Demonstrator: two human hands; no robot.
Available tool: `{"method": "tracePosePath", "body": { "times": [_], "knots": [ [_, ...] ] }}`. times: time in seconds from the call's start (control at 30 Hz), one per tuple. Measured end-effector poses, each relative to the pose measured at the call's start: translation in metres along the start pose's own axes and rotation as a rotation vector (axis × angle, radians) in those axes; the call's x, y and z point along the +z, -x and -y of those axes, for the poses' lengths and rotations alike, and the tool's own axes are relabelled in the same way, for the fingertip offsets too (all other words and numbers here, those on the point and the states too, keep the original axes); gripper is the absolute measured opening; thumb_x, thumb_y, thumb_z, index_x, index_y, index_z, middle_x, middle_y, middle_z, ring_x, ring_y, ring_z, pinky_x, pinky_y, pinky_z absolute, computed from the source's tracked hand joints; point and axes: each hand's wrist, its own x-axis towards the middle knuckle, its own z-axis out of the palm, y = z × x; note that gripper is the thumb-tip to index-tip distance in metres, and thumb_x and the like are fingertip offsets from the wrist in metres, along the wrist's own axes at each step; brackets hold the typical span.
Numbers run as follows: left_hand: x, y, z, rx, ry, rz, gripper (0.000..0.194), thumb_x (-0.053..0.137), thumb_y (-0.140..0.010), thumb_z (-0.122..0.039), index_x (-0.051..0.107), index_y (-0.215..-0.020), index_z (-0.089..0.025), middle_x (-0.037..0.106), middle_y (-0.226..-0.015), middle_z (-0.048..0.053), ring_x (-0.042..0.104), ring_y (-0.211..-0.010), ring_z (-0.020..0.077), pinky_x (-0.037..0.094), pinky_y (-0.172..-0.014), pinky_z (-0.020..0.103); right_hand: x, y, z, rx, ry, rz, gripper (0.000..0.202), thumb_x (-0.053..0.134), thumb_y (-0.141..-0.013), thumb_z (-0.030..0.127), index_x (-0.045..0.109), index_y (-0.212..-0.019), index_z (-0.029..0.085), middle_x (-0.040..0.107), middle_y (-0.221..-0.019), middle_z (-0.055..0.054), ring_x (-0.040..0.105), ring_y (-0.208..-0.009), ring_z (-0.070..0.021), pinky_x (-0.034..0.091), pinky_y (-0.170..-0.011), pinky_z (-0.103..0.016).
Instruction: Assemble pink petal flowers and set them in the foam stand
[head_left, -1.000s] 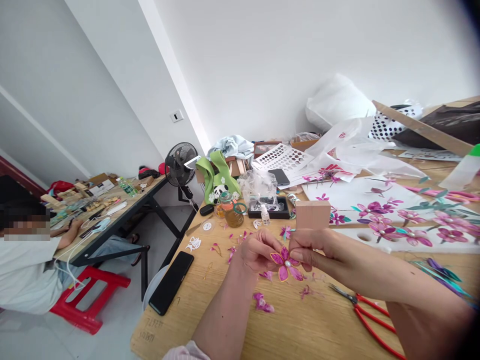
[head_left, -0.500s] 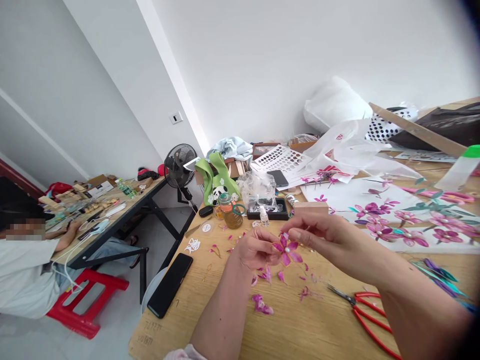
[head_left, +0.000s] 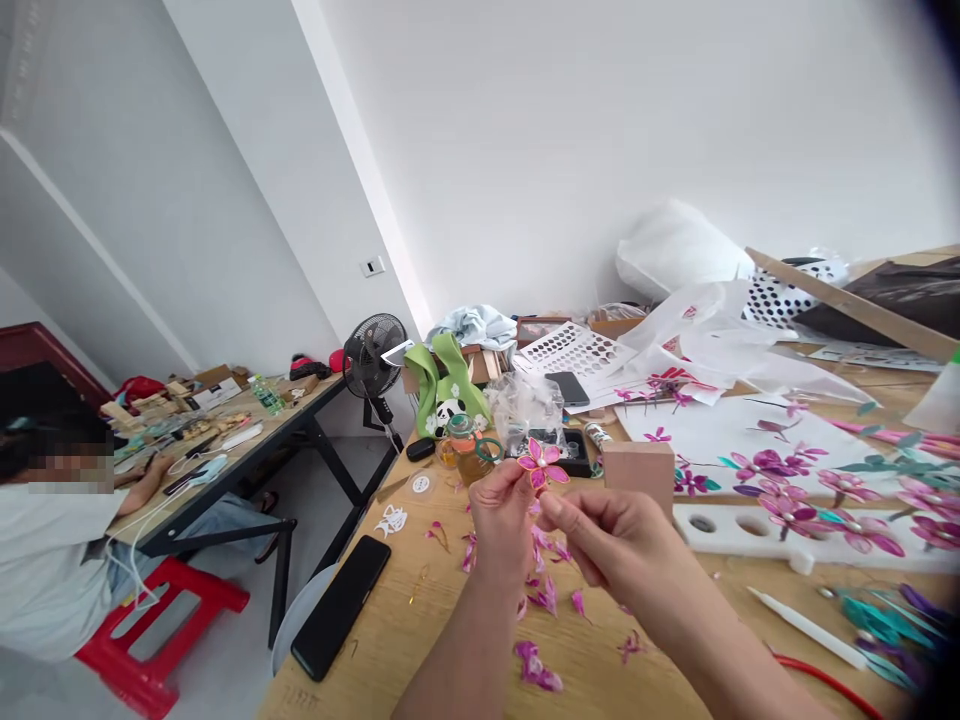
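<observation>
A pink five-petalled craft flower [head_left: 543, 463] with a white bead at its centre is held up over the table, its face toward me. My left hand [head_left: 501, 510] pinches it from the left side. Just below the blossom, the thumb and fingers of my right hand [head_left: 622, 540] are pinched together at its lower edge; the exact grip point is partly hidden. Loose pink petals [head_left: 537, 668] lie scattered on the wood under my hands. To the right, several finished pink flowers [head_left: 862, 530] stand by a white foam holder [head_left: 720, 528].
A black phone [head_left: 341, 610] lies near the left table edge. Behind my hands are a jar of amber liquid [head_left: 474, 465], a panda bag [head_left: 448, 400] and a wooden block [head_left: 639, 475]. A white pen [head_left: 810, 628] lies right. Another person [head_left: 60, 560] sits at the left table.
The flower has been raised and turned to face me more upright. My right hand has shifted from its upper petals to below it. The view has tilted, bringing the foam holder and pen into sight.
</observation>
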Motion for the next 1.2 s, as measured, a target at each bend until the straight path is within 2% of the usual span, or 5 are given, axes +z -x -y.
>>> {"method": "tracePosePath", "body": {
  "times": [0.13,0.33,0.83,0.97,1.2],
  "knots": [
    [-0.002,0.002,-0.002,0.058,-0.07,0.009,0.022,0.071,-0.071,-0.035,0.066,-0.064,-0.015,0.051,-0.062,-0.001,0.043,-0.062,0.0104,0.037,-0.062,0.023,0.011,-0.005,-0.007,0.127,-0.325,0.085,0.046,0.062,-0.073,0.061,0.053,-0.062,0.017,0.037,-0.034,0.008,0.02,-0.031,-0.0025,0.01,-0.034,-0.019],
    [-0.003,0.004,0.003,0.163,-0.124,0.064,0.024,0.068,-0.074,-0.039,0.067,-0.066,-0.016,0.05,-0.065,0.0,0.044,-0.066,0.0124,0.039,-0.066,0.025,0.014,-0.004,-0.013,0.095,-0.552,0.038,0.038,0.068,-0.073,0.05,0.057,-0.066,0.015,0.041,-0.036,0.008,0.022,-0.03,-0.001,0.01,-0.033,-0.018],
    [0.0,0.004,0.0,0.008,0.031,0.052,0.021,0.076,-0.062,-0.035,0.066,-0.062,-0.017,0.054,-0.059,-0.001,0.047,-0.061,0.0124,0.041,-0.068,0.028,0.013,-0.005,-0.011,0.114,-0.573,0.042,0.043,0.071,-0.07,0.049,0.048,-0.055,0.016,0.038,-0.034,0.008,0.021,-0.031,-0.0012,0.009,-0.036,-0.019],
    [0.001,0.003,-0.005,0.039,0.046,0.081,0.019,0.076,-0.064,-0.033,0.067,-0.06,-0.016,0.051,-0.057,-0.001,0.044,-0.06,0.0113,0.039,-0.065,0.026,0.009,-0.006,-0.009,0.123,-0.578,0.074,0.043,0.069,-0.071,0.049,0.047,-0.053,0.017,0.042,-0.036,0.006,0.025,-0.03,-0.0022,0.01,-0.035,-0.02],
    [-0.003,-0.003,-0.003,0.107,-0.019,0.108,0.021,0.073,-0.067,-0.039,0.072,-0.067,-0.017,0.053,-0.062,0.002,0.046,-0.066,0.0138,0.04,-0.067,0.027,0.002,-0.01,-0.012,0.076,-0.549,-0.052,0.04,0.071,-0.071,0.046,0.047,-0.057,0.017,0.041,-0.039,0.006,0.022,-0.034,-0.0015,0.008,-0.037,-0.02]
  ]
}}
